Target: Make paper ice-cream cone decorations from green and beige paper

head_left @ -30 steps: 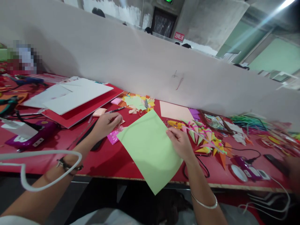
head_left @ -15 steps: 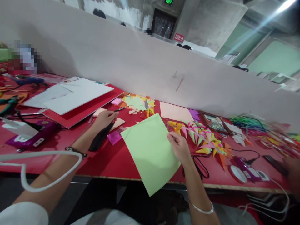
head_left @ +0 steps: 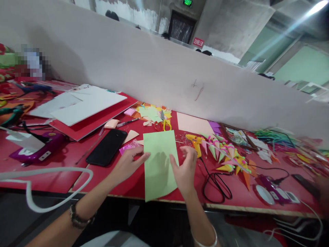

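A pale green sheet of paper is upright in front of me at the near side of the red table, its lower edge by the table's front edge. My left hand is at its left side, fingers apart, with the thumb tip at the paper's edge. My right hand is at the right side, thumb over the paper's right edge and fingers loosely curved away from it. Neither hand is closed on the sheet. Beside my left hand lie a black phone and a pink plastic packet.
A yellow glue gun with a black cord lies right of the paper, beside several small paper cones. Yellow-handled scissors and paper scraps are behind. White boards lie left; a purple power strip stands nearby.
My right hand has let go of the green paper, which has turned to stand straighter. My left hand has come from beside the phone to the paper's left edge.
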`<control>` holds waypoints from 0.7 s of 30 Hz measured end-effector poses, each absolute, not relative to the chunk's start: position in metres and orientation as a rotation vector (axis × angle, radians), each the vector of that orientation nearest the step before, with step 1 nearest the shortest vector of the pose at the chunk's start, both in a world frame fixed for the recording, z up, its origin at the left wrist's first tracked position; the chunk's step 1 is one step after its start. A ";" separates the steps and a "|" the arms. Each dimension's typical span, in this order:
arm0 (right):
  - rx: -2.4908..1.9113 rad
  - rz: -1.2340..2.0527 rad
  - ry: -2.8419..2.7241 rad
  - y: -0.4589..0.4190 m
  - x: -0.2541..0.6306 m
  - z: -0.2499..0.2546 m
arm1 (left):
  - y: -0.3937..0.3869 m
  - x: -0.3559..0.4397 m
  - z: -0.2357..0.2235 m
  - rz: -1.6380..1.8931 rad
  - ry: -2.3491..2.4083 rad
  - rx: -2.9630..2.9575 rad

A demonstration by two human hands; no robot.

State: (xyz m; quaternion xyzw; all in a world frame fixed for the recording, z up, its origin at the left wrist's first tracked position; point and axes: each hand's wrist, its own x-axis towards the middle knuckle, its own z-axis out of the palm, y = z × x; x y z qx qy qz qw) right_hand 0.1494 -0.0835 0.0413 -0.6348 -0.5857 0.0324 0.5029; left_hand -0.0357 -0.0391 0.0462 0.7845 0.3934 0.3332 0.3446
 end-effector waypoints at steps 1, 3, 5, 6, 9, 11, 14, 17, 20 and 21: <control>-1.488 0.181 -1.478 -0.089 0.139 0.046 | -0.042 -0.032 0.046 0.914 0.989 1.988; -1.399 0.494 -1.600 -0.098 0.121 0.054 | -0.047 -0.027 0.046 0.990 0.858 1.859; -1.330 0.704 -1.637 -0.104 0.109 0.062 | -0.051 -0.024 0.046 1.028 0.720 1.767; -1.298 0.766 -1.633 -0.106 0.107 0.064 | -0.053 -0.023 0.046 1.036 0.664 1.730; -1.235 0.863 -1.602 -0.107 0.106 0.068 | -0.056 -0.021 0.045 1.034 0.560 1.646; -1.208 0.920 -1.587 -0.106 0.109 0.067 | -0.057 -0.019 0.044 1.021 0.535 1.591; -1.143 0.996 -1.561 -0.104 0.111 0.064 | -0.057 -0.018 0.042 1.020 0.501 1.497; -1.082 1.045 -1.548 -0.102 0.113 0.061 | -0.056 -0.019 0.039 1.041 0.440 1.439; -1.046 1.069 -1.524 -0.102 0.114 0.061 | -0.055 -0.023 0.037 1.023 0.383 1.429; -1.043 1.067 -1.519 -0.102 0.113 0.061 | -0.054 -0.024 0.037 1.021 0.374 1.435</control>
